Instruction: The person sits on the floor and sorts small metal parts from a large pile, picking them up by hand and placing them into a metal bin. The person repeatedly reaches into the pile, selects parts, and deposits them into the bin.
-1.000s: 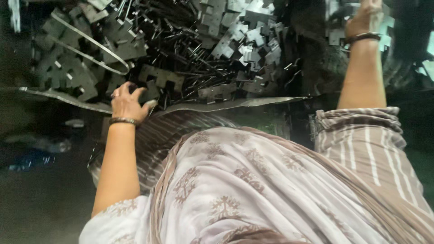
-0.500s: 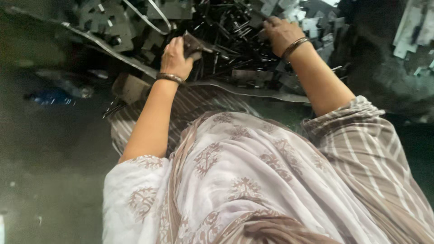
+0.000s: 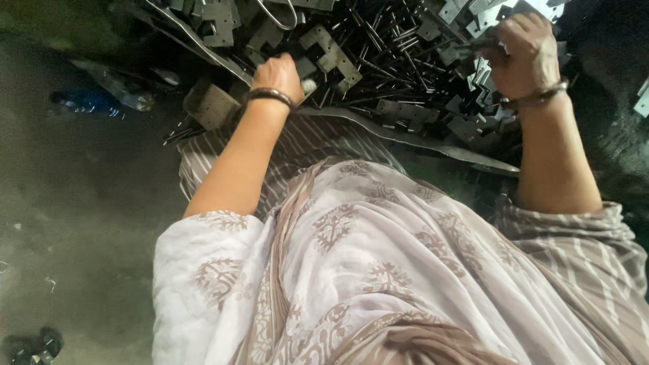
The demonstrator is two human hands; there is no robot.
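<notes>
1. Printed white-and-brown cloth (image 3: 378, 270) fills the near view, draped over the person's lap, with a striped garment (image 3: 581, 263) beside it on the right.
2. Both forearms reach forward from it toward a dark tray rim (image 3: 433, 145) that runs across just beyond the knees.
3. Left hand (image 3: 277, 76), a bangle at its wrist, is curled with fingers down among the flat metal brackets (image 3: 328, 51); whether it grips one I cannot tell, since the fingers are hidden.
4. Right hand (image 3: 527, 57), also with a bangle, is closed in a loose fist on the pile of thin dark metal rods (image 3: 399, 64) and small plates; it seems to pinch some pieces, though the view is dim.
5. Sharp stamped edges and rod ends lie tangled all around both hands, so a quick pull could likely scratch skin or snag the loose cloth.
6. One bracket (image 3: 211, 105) sits outside the rim at the left, and more could slide over it onto the floor (image 3: 81, 223).
</notes>
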